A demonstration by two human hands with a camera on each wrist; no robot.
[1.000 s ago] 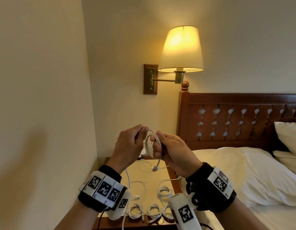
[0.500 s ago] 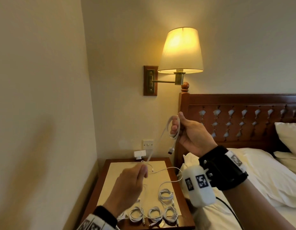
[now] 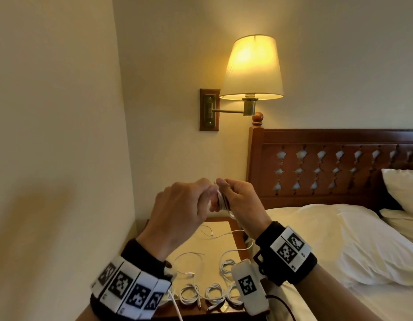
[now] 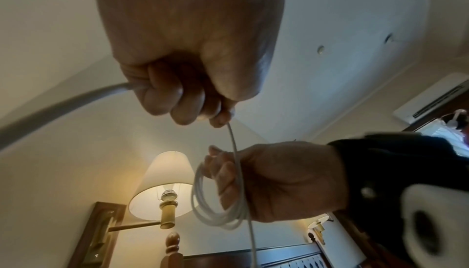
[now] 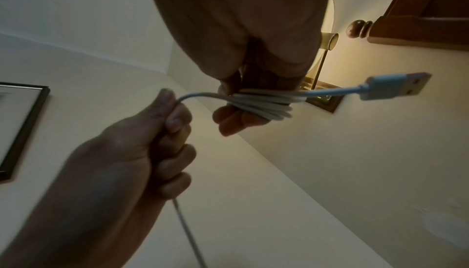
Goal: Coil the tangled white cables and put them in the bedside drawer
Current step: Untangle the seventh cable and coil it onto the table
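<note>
- While a bed [image 3: 339, 239] fills the right, a bedside table [image 3: 226, 228] stands at near centre — finished coils [image 3: 210, 294] line its near edge.
- Right hand [image 3: 240, 202] grips a half-wound white cable [image 4: 218, 200], raised above the table.
- Left hand [image 3: 177, 209] pinches the cable's loose run — USB plug [image 5: 396, 89] juts rightward.

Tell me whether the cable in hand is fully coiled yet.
Not yet. Several loops of the white cable are bunched in the right hand, but a loose tail runs through the left hand and hangs below.
</note>
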